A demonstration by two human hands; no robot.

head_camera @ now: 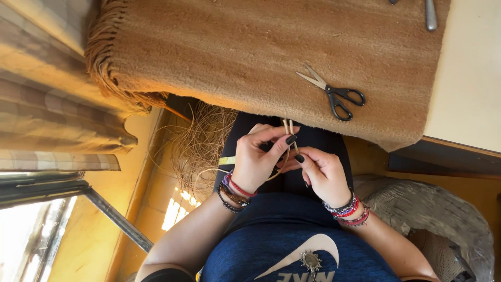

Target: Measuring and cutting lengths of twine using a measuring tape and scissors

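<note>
My left hand [258, 156] and my right hand [323, 172] meet over my lap, both pinching thin tan cane strands [288, 127] whose cut ends stick up between my fingers. The strands curve down in a loop under my left palm. A loose bundle of the same straw-coloured fibre [201, 146] trails off my left side toward the floor. Both wrists carry beaded bracelets, and my nails are dark.
A brown woven cloth with a fringed edge [250, 52] covers the table in front of me. Black-handled scissors [334, 94] lie open on it, and a metal tool [430, 15] sits at the far edge. A wicker chair [433, 209] stands to my right, checked curtains [47, 109] to my left.
</note>
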